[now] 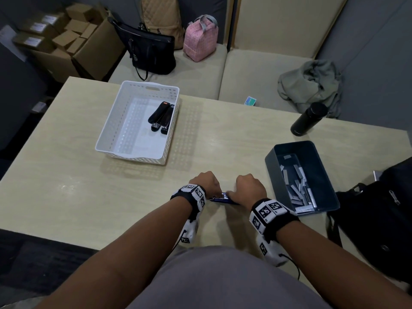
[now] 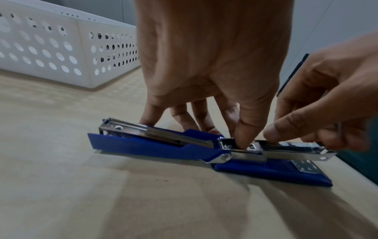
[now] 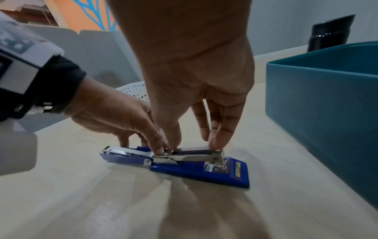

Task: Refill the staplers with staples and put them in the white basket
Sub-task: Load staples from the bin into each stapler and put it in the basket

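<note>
Both hands are down on a blue metal-and-plastic stapler (image 2: 204,152) swung fully open and lying flat near the front edge of the pale wood-grain table (image 1: 66,186). The left hand (image 2: 204,64) has its fingers bent downward, the thumb tip pressed into the chrome staple channel by the hinge and the other fingertips resting behind the opened lid. The right hand (image 3: 190,72) pinches the same chrome channel, thumb near the hinge and fingertips at its front end.

Towards the far edge stands a white perforated plastic basket (image 1: 107,139) holding black staplers (image 1: 160,117). Near the right edge, a dark teal plastic bin (image 1: 270,161) contains loose silver staple strips (image 1: 298,188); a black flask (image 1: 308,119) stands at the far right corner. Beyond are beige cushioned seats. A yellow label on the stapler's base is too blurred to read.
</note>
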The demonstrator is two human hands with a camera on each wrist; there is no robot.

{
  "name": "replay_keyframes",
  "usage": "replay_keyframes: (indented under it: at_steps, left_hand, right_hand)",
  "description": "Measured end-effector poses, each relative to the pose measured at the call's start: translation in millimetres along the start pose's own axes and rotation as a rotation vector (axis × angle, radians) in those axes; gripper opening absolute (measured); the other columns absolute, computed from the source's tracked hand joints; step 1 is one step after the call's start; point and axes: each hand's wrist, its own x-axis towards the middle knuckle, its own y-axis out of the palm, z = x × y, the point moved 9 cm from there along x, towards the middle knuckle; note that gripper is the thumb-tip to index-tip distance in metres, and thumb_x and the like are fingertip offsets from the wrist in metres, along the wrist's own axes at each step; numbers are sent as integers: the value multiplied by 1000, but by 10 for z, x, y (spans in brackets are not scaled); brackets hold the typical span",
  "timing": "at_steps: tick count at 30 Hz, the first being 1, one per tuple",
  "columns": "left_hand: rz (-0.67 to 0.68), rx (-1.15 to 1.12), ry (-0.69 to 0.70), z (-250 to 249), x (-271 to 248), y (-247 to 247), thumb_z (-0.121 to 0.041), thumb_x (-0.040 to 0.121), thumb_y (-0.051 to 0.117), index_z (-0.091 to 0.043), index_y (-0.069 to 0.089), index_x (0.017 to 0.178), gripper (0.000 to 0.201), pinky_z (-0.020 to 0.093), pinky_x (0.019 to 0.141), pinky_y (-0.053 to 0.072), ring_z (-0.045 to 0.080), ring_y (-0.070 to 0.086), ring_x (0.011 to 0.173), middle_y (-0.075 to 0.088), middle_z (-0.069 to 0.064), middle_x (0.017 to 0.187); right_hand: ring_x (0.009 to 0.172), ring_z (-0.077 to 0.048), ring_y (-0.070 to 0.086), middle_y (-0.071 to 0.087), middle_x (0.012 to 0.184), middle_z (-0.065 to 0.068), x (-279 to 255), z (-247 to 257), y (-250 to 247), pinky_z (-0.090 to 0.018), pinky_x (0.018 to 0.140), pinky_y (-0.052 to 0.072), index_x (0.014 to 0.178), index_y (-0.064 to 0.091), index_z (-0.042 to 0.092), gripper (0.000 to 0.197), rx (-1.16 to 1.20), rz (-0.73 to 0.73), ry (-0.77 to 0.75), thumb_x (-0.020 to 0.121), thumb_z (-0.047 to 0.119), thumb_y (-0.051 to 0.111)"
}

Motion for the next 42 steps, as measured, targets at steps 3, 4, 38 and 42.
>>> replay_keyframes:
  at_steps: [3, 4, 38, 42]
  left_hand:
    - [-11, 5, 9, 26, 5, 11, -25, 68, 64, -15, 80, 85, 26, 34, 74, 60, 26, 73, 82, 77, 3, 86]
    - [-18, 9, 13, 22, 6, 9, -25, 69, 64, -15, 80, 86, 25, 33, 74, 60, 26, 72, 82, 77, 3, 86]
    - [28, 86, 113, -44, 86, 14, -15, 74, 64, -10, 58, 64, 13, 25, 55, 42, 28, 57, 61, 63, 7, 73]
    - [46, 91, 105, -60, 72, -1, -14, 73, 65, -10, 60, 67, 9, 24, 52, 41, 25, 54, 55, 60, 6, 69]
  right_hand:
    - [93, -32, 65, 64, 102, -13, -65, 74, 12, -30, 64, 43, 97, 64, 6, 32, 7, -47, 58, 80, 32, 68]
    - [93, -33, 65, 65, 101, -13, -84, 86, 14, -29, 64, 43, 96, 65, 6, 29, 24, -61, 82, 80, 29, 68]
    - [99, -30, 54, 58, 105, -12, -473, -36, 169, -36, 79, 46, 92, 69, 7, 29, 306, -317, 599, 75, 30, 72]
    - [99, -33, 53, 58, 105, -14, -523, -112, 210, -38, 78, 47, 90, 66, 5, 31, 398, -334, 672, 71, 28, 74]
